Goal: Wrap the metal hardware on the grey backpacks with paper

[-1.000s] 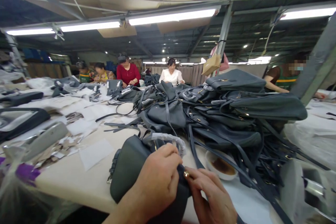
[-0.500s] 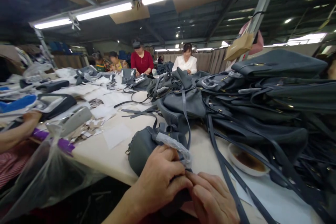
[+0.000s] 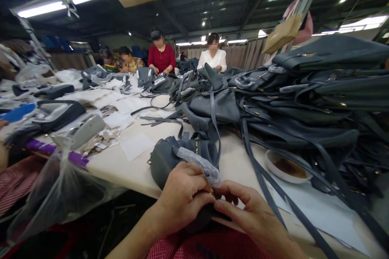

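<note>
A dark grey-green handbag (image 3: 165, 156) lies at the table's near edge, its handle (image 3: 194, 161) wrapped in clear plastic film. My left hand (image 3: 185, 192) is closed on the bag's near part, thumb bent against the curled fingers. A tiny gold glint shows by its fingertips. At the same spot, the thumb and forefinger of my right hand (image 3: 243, 206) come together beside the left thumb. What lies between the right fingertips is hidden. Below both hands, a dark part of the bag hangs over my red checked clothing (image 3: 209, 245).
Dark bags (image 3: 304, 109) are piled high on the right, with long straps (image 3: 261, 174) trailing forward. A white bowl (image 3: 287, 166) of brown liquid stands beneath them. Card scraps (image 3: 101, 141) and a plastic bag (image 3: 63, 186) are on the left. Co-workers (image 3: 162, 56) stand across the table.
My right hand has turned and lifted from lying low against the left hand to a fingertip pinch beside it. The left hand keeps its hold. The view has tilted slightly down.
</note>
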{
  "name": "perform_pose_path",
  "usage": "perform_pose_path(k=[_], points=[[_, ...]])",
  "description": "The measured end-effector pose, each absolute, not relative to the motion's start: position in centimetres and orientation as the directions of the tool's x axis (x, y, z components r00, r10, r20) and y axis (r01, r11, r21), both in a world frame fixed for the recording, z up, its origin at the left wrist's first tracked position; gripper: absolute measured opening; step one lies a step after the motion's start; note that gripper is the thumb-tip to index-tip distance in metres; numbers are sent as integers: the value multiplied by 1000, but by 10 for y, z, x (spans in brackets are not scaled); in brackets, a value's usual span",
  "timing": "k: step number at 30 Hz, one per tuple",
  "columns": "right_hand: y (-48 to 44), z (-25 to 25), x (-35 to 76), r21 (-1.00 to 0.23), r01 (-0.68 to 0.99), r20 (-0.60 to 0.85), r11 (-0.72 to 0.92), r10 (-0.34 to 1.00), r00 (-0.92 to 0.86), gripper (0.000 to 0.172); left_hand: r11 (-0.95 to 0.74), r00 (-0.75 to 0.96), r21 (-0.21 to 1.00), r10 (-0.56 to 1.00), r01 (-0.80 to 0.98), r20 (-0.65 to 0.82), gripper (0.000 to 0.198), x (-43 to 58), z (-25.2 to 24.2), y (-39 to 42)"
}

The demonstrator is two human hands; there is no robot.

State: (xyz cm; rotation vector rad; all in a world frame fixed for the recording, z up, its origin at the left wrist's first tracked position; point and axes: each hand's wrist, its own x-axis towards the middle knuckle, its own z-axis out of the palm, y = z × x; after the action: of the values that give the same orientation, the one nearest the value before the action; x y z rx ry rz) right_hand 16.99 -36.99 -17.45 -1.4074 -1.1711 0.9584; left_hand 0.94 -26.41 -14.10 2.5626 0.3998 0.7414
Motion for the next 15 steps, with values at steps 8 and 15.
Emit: perform_pose_path(k=[8, 15], points=[[-367, -176, 161, -881, -462, -206, -105, 963, 173, 36, -851, 822, 501, 394, 157, 411, 22, 17, -134, -258], [-364, -172, 164, -850, -516, -236, -100, 950, 204, 46, -843, 893, 523, 329, 130, 308, 18, 25, -119, -250]])
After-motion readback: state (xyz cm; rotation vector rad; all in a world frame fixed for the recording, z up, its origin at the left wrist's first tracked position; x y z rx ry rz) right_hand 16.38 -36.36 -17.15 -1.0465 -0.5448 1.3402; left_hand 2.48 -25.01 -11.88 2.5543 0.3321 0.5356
